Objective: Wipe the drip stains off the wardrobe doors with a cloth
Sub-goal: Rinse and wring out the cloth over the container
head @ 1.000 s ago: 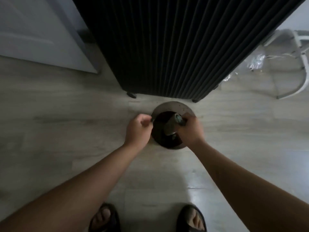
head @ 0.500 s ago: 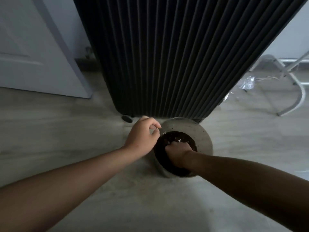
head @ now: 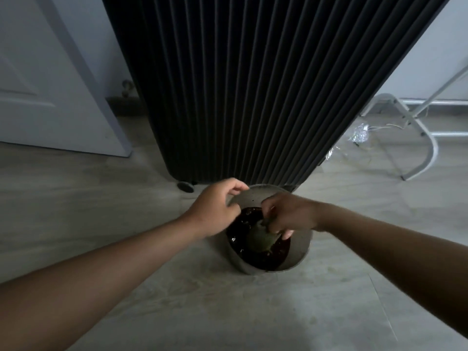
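A grey bowl (head: pixel 301 252) of dark water stands on the floor right in front of the black ribbed wardrobe (head: pixel 253 84). My right hand (head: pixel 286 214) reaches into the bowl and grips a wet greenish cloth (head: pixel 260 238), which hangs partly out of the water. My left hand (head: pixel 217 206) is at the bowl's near-left rim, fingers curled with the fingertips touching the rim. No drip stains can be made out on the dark doors.
A pale door (head: pixel 50 79) stands at the left. At the right are a white metal frame (head: pixel 428 138) and crumpled clear plastic (head: pixel 359 131) on the floor. A small wardrobe foot (head: pixel 186 186) sits beside my left hand. The floor is light wood-look.
The camera has come lower and closer to the bowl. My right hand plunged the cloth into the water and now lifts it partly out. My left hand stays at the rim.
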Demonstrator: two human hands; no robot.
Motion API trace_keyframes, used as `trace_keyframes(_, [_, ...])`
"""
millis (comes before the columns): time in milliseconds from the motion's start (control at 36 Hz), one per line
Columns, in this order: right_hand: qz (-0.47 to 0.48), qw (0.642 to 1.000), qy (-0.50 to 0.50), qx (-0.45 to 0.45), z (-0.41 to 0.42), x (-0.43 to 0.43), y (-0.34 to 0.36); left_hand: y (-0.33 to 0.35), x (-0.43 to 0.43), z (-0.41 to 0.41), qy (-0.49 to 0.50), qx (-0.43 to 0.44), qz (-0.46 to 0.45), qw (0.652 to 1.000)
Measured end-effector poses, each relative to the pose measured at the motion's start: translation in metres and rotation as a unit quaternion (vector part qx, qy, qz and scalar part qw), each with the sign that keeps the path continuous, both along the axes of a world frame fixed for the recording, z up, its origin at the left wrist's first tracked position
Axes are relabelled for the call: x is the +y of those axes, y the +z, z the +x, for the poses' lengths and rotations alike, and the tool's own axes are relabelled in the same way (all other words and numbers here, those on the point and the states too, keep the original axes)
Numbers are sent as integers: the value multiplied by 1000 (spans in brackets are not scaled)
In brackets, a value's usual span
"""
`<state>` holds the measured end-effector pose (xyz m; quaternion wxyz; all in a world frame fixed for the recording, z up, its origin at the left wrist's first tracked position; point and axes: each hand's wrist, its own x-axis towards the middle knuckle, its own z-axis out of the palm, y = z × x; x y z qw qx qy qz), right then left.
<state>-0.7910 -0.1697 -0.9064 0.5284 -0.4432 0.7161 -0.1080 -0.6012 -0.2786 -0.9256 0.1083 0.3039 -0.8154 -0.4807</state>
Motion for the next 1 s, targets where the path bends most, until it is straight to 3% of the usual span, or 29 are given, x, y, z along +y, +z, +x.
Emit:
trace_keyframes(83, [-63,981,-120,-137,-14,16,32,0,1,-3,-75,-32,65,995])
trace_keyframes(167, [-104,928,-224,-279,-25,21,43,2,4,-10,-121,-35,138,982])
trace_keyframes(222, [-111,901,-266,-323,-32,19,45,5,6,-15,-137,-23,197,971])
trace_keyframes(306, [-93,880,-303,-355,-37,20,43,5,12,-20,-110,-20,211,971])
trace_keyframes(444, [-58,908,-332,-248,-27,28,25,5,26,-23,22,-20,258,966])
trace_keyframes(556, [-93,921,-364,-107,-4,30,4,-4,32,-23,121,-22,307,944])
trace_keyframes(639, [-141,908,-386,-80,20,26,-2,-4,41,-24,176,-35,287,941])
trace_keyframes(750, [-175,891,-419,-4,58,17,-4,5,61,-29,177,-47,235,955])
trace_keyframes(833, [-208,864,-458,-14,76,9,-12,10,72,-32,195,-58,198,959])
trace_keyframes(889, [-224,852,-471,-44,74,7,-14,12,71,-31,217,-24,242,945])
trace_keyframes(1000, [-197,880,-409,-142,46,10,-5,17,55,-27,241,25,332,911])
